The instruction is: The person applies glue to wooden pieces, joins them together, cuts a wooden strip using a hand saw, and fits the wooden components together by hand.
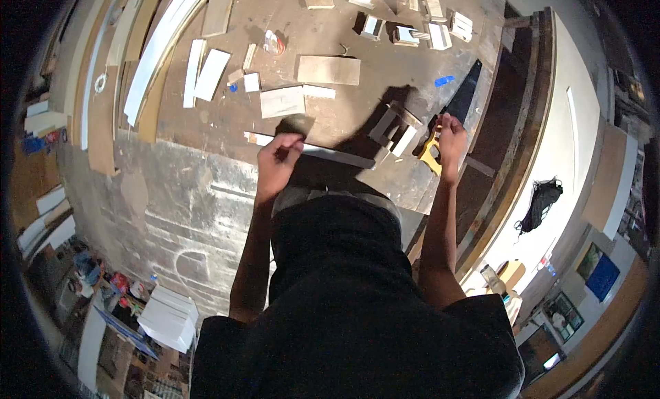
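My left hand (278, 167) is over the near edge of the workbench, its fingers curled and thumb pressed to them. Whatever they hold, if anything, is hidden. Close by lies a long narrow wood strip (337, 156), partly behind that hand. At the right, my right hand (452, 141) has its fingers closed at the top of the handle of a handsaw (431, 153). The saw's handle is yellow, and its dark blade points away from me. A small wooden frame piece (397, 129) stands between the strip and the saw.
Cut boards (328, 70) and several small wood blocks (440, 36) lie across the workbench (227, 124). Long planks (161, 48) are at the left. A clear cup (273, 43) and a blue piece (445, 81) rest farther back. A white panel (567, 124) stands right.
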Demonstrator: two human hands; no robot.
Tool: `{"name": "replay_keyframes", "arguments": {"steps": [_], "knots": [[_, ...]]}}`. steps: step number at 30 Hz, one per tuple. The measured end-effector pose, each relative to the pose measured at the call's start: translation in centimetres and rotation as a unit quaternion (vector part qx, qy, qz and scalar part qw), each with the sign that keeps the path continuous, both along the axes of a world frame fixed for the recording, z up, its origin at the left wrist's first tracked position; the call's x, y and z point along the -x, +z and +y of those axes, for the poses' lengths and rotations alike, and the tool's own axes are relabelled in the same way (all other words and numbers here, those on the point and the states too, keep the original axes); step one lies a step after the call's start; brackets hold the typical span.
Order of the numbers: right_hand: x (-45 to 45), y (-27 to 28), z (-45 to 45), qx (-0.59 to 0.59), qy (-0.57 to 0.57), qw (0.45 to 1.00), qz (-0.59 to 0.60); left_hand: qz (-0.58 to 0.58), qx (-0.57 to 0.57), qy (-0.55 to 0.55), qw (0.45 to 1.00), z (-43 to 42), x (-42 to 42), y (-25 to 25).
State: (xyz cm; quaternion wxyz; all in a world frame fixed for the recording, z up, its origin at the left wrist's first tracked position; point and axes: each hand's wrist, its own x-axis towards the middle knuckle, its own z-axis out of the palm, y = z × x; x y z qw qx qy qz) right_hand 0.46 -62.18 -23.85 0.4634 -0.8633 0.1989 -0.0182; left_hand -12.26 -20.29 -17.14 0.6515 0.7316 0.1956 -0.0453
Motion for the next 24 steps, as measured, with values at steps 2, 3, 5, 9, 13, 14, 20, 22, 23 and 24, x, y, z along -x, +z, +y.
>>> {"name": "replay_keyframes", "arguments": {"steps": [2,3,5,9,13,14,20,22,23,24], "knots": [[1.7,0.8,0.0,0.056,-0.004,0.998,-0.026,-0.041,-0.033,-0.053,0.997,1.1,1.4,-1.7],[2.6,1.0,0.1,0.058,-0.013,0.998,-0.031,-0.08,-0.067,-0.098,0.99,1.4,1.8,-2.8],[5.1,1.3,0.8,0.083,-0.037,0.994,-0.067,-0.082,-0.076,-0.152,0.982,1.8,1.2,-2.3],[9.9,2.3,2.5,0.122,-0.136,0.983,0.003,-0.087,-0.044,-0.084,0.992,3.0,-2.7,5.7],[14.7,1.5,5.8,0.046,-0.051,0.997,-0.025,-0.245,0.056,0.057,0.966,8.5,-4.9,14.8],[14.7,4.0,8.9,0.074,-0.024,0.996,0.033,-0.303,0.009,0.08,0.95,10.6,-4.4,17.2],[16.7,1.6,19.0,-0.046,0.138,0.958,0.247,-0.534,0.225,-0.044,0.814,19.1,-0.1,29.6],[15.1,2.9,21.8,-0.078,0.146,0.962,0.216,-0.509,0.44,-0.204,0.711,20.6,0.1,32.8],[14.5,2.4,22.6,-0.111,0.129,0.959,0.228,-0.455,0.545,-0.282,0.645,21.2,0.1,34.2],[14.2,2.0,22.8,-0.109,0.121,0.96,0.227,-0.391,0.634,-0.341,0.574,22.0,0.1,35.4]]}}
